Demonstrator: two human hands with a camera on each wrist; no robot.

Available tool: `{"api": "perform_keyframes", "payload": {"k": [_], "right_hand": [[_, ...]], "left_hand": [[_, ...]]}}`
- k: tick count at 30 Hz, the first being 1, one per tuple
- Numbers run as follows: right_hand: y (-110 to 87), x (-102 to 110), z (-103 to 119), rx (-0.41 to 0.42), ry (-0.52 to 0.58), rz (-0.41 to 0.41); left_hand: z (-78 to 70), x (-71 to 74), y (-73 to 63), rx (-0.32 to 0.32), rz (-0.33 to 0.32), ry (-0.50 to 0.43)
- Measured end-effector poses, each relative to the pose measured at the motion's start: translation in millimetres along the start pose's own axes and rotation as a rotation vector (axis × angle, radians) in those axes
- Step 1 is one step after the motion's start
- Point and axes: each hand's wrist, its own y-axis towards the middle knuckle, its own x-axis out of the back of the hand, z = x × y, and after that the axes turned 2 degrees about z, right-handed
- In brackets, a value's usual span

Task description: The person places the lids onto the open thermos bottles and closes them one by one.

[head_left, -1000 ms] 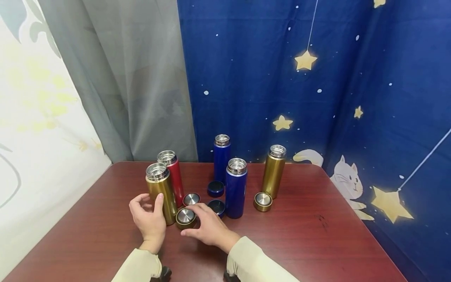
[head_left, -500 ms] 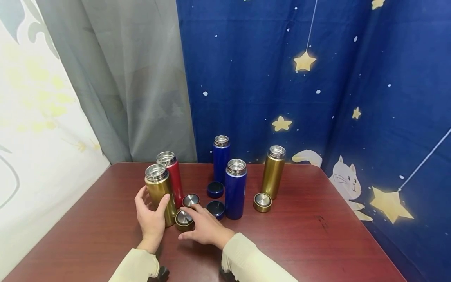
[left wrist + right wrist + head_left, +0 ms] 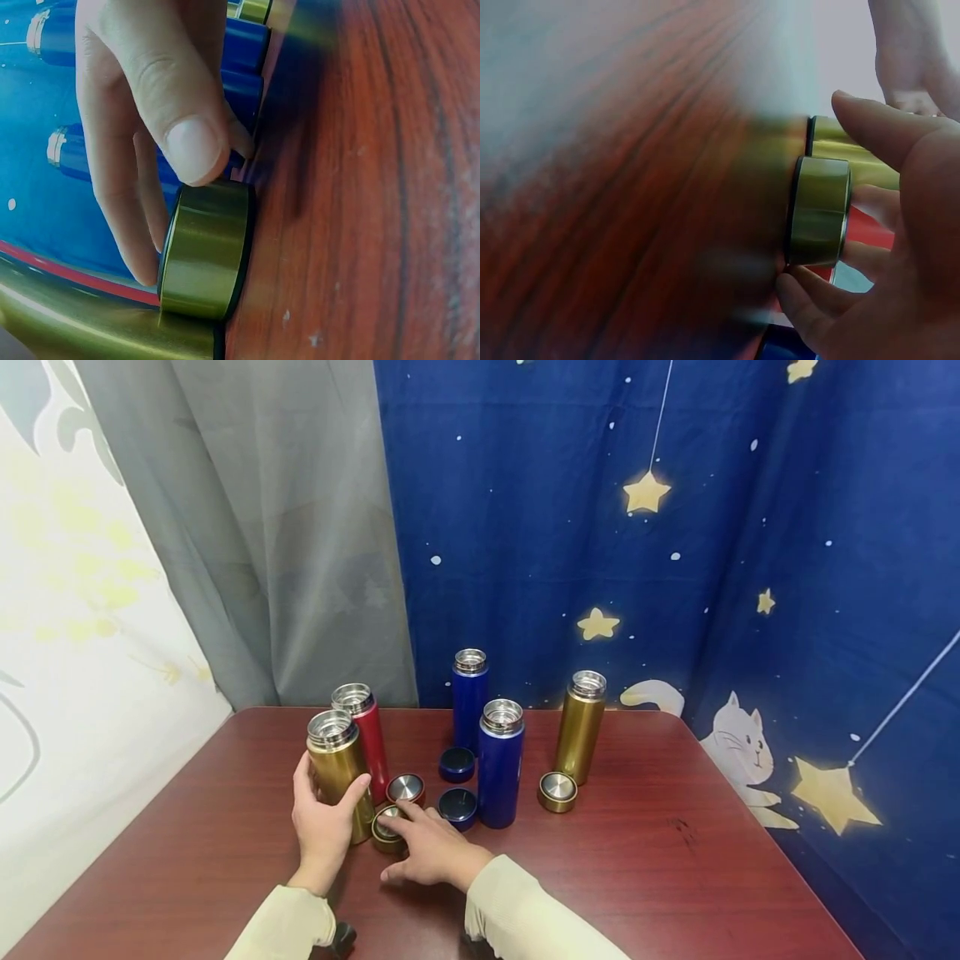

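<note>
My left hand (image 3: pixel 321 827) grips an upright gold thermos bottle (image 3: pixel 339 764) at the left, its thumb across the front and its fingers round the far side. The bottle's steel mouth is uncovered. Right beside its base lies a gold lid (image 3: pixel 386 842) with a steel disc on top. Over that lid reaches my right hand (image 3: pixel 438 853), with fingertips on the disc and the thumb apart from the rim. In the right wrist view the fingers (image 3: pixel 870 259) touch the top face of the lid (image 3: pixel 819 214). A red thermos bottle (image 3: pixel 372 735) stands just behind the gold one.
A red-rimmed lid (image 3: pixel 406 787) and two blue lids (image 3: pixel 457 808) lie near my right hand. Two uncapped blue bottles (image 3: pixel 501 777) stand behind them. Farther right are another gold bottle (image 3: pixel 581 735) and its gold lid (image 3: pixel 558 793). Curtains (image 3: pixel 525 527) hang beyond the table.
My left hand has closed in from the left around the gold bottle. The right hand's fingers have moved slightly left and down onto the gold lid.
</note>
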Motion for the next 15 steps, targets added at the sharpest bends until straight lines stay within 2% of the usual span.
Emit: {"api": "perform_keyframes", "payload": {"k": [8, 15], "right_hand": [[-0.1, 1.4, 0.0, 0.014, 0.030, 0.011], [-0.1, -0.1, 0.0, 0.017, 0.039, -0.020]], "left_hand": [[-0.2, 1.1, -1.7, 0.015, -0.009, -0.008], [1.0, -0.3, -0.5, 0.027, -0.019, -0.003]]}}
